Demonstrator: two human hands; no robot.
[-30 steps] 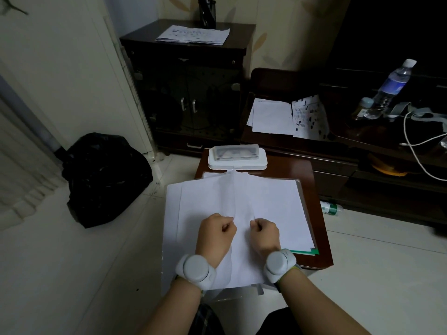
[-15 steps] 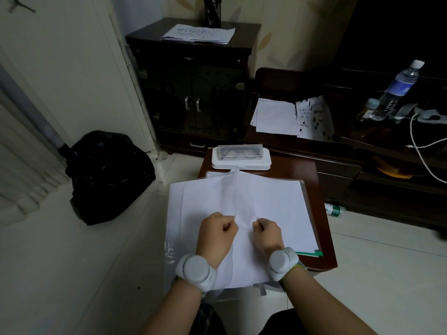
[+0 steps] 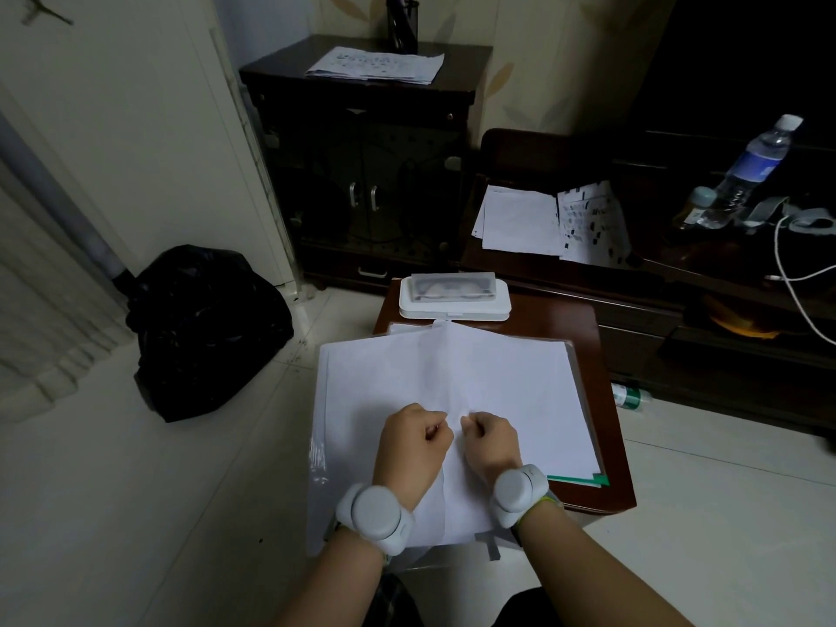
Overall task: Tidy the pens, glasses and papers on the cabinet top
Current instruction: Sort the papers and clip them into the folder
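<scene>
1. On the counter (image 3: pixel 601 337), papers (image 3: pixel 497 377) lie stacked, glasses case (image 3: pixel 453 295) just behind.
2. Left grip (image 3: pixel 414 438) and right grip (image 3: pixel 491 438), fingers curled, pinch the top sheet's middle.

Glasses case (image 3: pixel 454 295) blocks far edge; papers (image 3: pixel 452 391) cover stool top.

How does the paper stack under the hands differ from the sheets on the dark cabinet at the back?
The paper stack under the hands looks blank; the cabinet sheets show faint print. The stack overhangs the small table toward the person; the cabinet sheets lie wholly on the cabinet top. The left hand and right hand pinch the stack's top sheet; nothing touches the cabinet sheets. Both are loose white papers lying flat.
</scene>
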